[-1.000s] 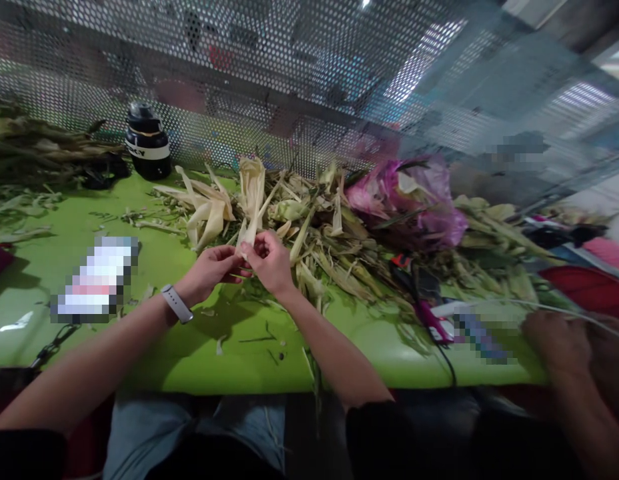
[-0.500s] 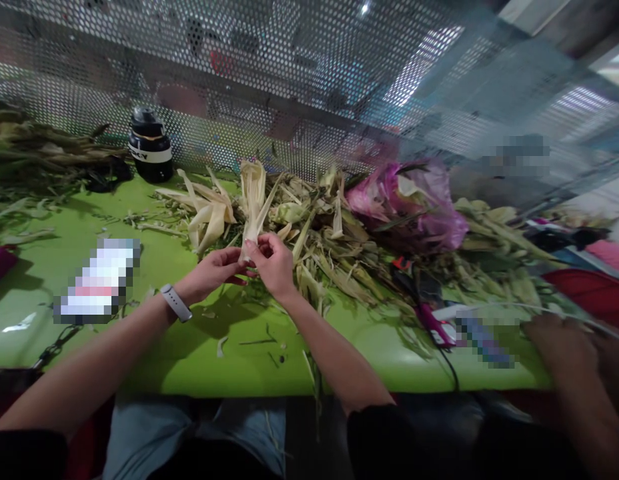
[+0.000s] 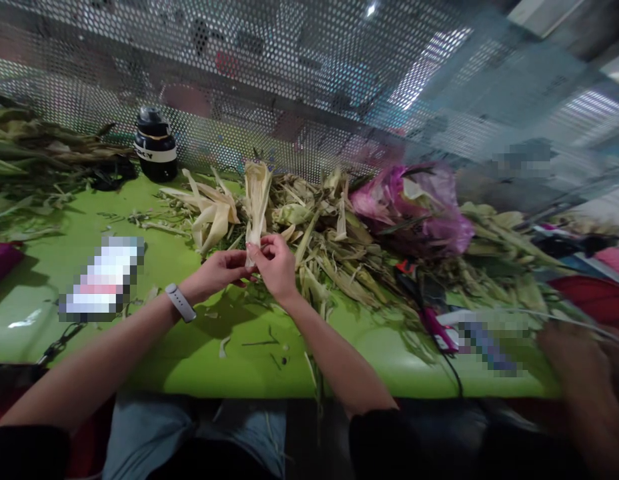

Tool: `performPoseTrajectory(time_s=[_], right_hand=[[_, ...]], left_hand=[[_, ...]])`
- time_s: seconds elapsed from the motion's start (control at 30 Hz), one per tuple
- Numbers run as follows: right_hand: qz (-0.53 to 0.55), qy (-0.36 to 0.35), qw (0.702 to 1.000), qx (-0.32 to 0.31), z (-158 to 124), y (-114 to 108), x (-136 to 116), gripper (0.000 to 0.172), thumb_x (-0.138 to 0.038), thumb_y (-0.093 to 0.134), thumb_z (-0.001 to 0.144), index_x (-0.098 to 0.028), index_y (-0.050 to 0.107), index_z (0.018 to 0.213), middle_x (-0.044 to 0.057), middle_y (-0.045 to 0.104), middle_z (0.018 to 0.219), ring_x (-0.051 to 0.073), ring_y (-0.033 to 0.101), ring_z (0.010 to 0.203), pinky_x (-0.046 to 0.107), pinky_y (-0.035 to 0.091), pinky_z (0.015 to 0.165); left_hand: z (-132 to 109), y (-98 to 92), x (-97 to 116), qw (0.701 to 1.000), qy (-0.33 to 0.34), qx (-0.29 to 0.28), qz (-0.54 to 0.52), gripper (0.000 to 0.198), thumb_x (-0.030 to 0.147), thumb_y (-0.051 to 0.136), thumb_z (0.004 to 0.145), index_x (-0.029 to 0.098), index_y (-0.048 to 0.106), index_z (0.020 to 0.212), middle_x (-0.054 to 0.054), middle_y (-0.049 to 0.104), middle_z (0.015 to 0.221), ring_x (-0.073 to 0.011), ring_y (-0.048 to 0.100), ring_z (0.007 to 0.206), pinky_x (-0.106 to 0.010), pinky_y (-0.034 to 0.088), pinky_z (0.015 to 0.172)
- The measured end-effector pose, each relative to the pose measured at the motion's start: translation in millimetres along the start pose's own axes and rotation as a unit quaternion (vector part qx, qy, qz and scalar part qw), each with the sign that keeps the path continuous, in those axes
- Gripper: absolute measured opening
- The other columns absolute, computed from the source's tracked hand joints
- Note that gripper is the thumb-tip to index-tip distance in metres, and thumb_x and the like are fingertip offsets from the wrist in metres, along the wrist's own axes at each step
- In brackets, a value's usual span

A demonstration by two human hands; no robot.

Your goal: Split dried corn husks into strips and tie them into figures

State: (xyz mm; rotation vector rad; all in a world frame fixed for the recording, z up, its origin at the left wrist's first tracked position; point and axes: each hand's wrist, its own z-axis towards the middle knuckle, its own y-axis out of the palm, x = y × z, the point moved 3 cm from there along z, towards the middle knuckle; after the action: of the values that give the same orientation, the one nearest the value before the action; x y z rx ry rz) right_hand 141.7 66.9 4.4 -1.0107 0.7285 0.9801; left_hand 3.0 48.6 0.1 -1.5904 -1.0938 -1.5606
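A pale dried corn husk (image 3: 257, 193) stands upright in front of me, its narrow lower end between my two hands. My right hand (image 3: 275, 265) pinches that end between thumb and fingers. From the left, the fingers of my left hand (image 3: 223, 272) close on the same lower end; a white band circles that wrist. Just beyond lies a loose cream husk (image 3: 214, 217) with spread leaves. Right of the held husk is a heap of dry husks and leaves (image 3: 339, 253), mixed with greener strips.
Along the perforated metal screen (image 3: 289, 87) stand a black bottle (image 3: 157, 147) and a pink plastic bag (image 3: 414, 207) of husks. A blurred-out phone (image 3: 104, 277) lies left on the green table (image 3: 189, 360). More leaves (image 3: 34, 153) pile far left. Another person's hand (image 3: 572, 353) rests at right.
The view has shifted slightly, so everything sits a little further right. The husk stays in both hands, which have barely moved.
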Motion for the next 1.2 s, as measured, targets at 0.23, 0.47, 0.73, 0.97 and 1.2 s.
performPoseTrajectory(time_s=[0.23, 0.47, 0.73, 0.97, 1.2], right_hand=[[-0.061, -0.037, 0.997, -0.007, 1.1, 0.2, 1.5, 0.027, -0.047, 0.062, 0.082, -0.021, 0.054, 0.085, -0.004, 0.059, 0.061, 0.012, 0.054, 0.054, 0.025, 0.041, 0.057], [-0.033, -0.058, 0.998, -0.019, -1.2, 0.8, -0.4, 0.026, -0.044, 0.062, 0.082, -0.021, 0.053, 0.093, -0.007, 0.051, 0.058, 0.011, 0.049, 0.054, 0.026, 0.040, 0.060], [0.085, -0.003, 0.996, -0.029, 3.2, 5.4, 6.7, 0.033, -0.040, 0.069, 0.076, -0.021, 0.049, 0.095, -0.009, 0.049, 0.058, 0.011, 0.048, 0.052, 0.025, 0.041, 0.057], [0.175, 0.025, 0.984, 0.001, 10.9, 0.7, 7.6, 0.041, -0.042, 0.075, 0.070, -0.022, 0.047, 0.092, -0.008, 0.049, 0.063, 0.010, 0.048, 0.057, 0.024, 0.041, 0.056], [0.169, 0.035, 0.983, -0.054, 12.2, 3.1, 8.3, 0.034, -0.049, 0.069, 0.074, -0.020, 0.051, 0.075, -0.005, 0.051, 0.063, 0.009, 0.045, 0.054, 0.023, 0.038, 0.051]], left_hand=[[0.0, -2.6, -0.4, 0.999, 0.000, -0.022, -0.038, 0.026, 0.020, 0.073, 0.075, 0.013, 0.068, 0.100, -0.006, 0.072, 0.091, -0.0130, 0.066, 0.080, -0.022, 0.052, 0.066], [-1.1, -5.4, -2.3, 0.988, -0.041, 0.022, -0.147, 0.019, 0.021, 0.069, 0.075, 0.012, 0.067, 0.092, -0.006, 0.068, 0.081, -0.0159, 0.068, 0.074, -0.025, 0.056, 0.059], [-0.9, -2.3, -1.8, 0.993, -0.046, 0.038, -0.104, 0.012, 0.020, 0.067, 0.077, 0.012, 0.065, 0.085, -0.003, 0.063, 0.079, -0.0144, 0.068, 0.072, -0.021, 0.053, 0.055], [-0.4, -4.1, -1.7, 0.995, -0.043, 0.036, -0.078, 0.007, 0.019, 0.065, 0.075, 0.014, 0.062, 0.078, -0.001, 0.062, 0.077, -0.0163, 0.069, 0.080, -0.023, 0.056, 0.058], [1.1, -4.6, -3.1, 0.994, -0.050, 0.032, -0.088, 0.010, 0.015, 0.068, 0.072, 0.014, 0.065, 0.082, -0.002, 0.066, 0.080, -0.0160, 0.069, 0.084, -0.026, 0.058, 0.070]])
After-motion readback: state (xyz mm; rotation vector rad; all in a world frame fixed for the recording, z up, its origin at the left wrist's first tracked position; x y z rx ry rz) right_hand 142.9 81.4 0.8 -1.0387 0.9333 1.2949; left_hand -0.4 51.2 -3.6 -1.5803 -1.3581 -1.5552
